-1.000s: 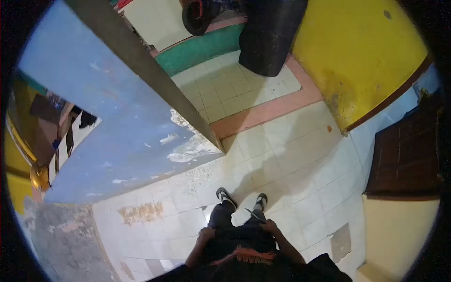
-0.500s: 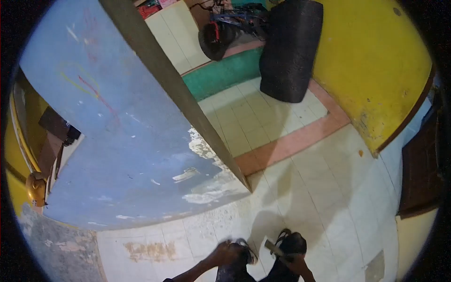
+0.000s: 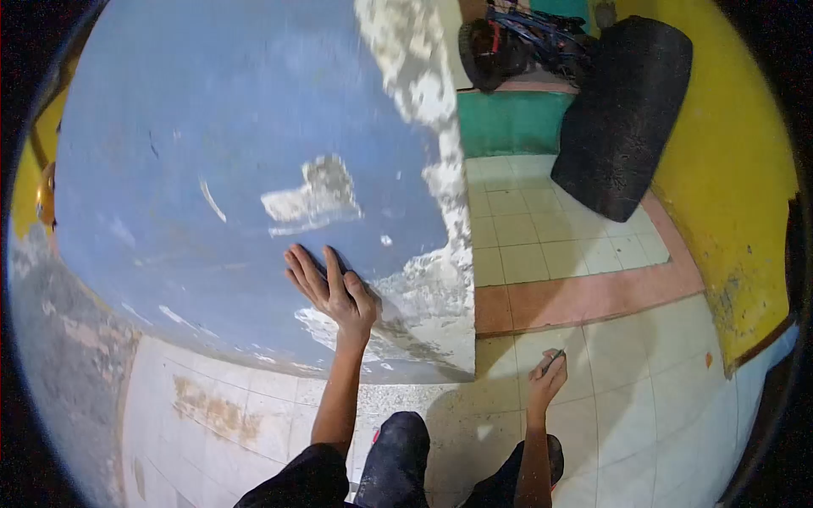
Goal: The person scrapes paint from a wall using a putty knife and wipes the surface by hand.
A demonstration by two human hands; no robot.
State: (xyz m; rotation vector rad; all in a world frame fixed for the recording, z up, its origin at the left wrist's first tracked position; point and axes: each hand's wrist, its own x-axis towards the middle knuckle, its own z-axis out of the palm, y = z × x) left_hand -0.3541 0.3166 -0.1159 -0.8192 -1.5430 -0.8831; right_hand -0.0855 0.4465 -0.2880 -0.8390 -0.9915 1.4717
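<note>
Against the blue wall (image 3: pixel 254 110), my left hand (image 3: pixel 334 292) lies with its fingers spread, just below a patch of bare plaster (image 3: pixel 318 193). More paint has come off along the wall's right edge and near its foot, around and below that hand. My right hand (image 3: pixel 549 378) is closed around a small, thin, dark tool (image 3: pixel 555 360) and is held low over the tiled floor, right of the wall's edge. Most of the tool is hidden by the fingers.
A pinkish raised border (image 3: pixel 593 300) edges a tiled area behind the wall's right edge. A black rolled or bent mat (image 3: pixel 627 118) leans beside the yellow wall (image 3: pixel 728 203). A bicycle (image 3: pixel 533 38) stands at the back. My knees show at the bottom.
The view has come closer to the blue wall. My left hand has risen from near my knee onto the wall with fingers spread. My right hand has moved up and forward with the tool.
</note>
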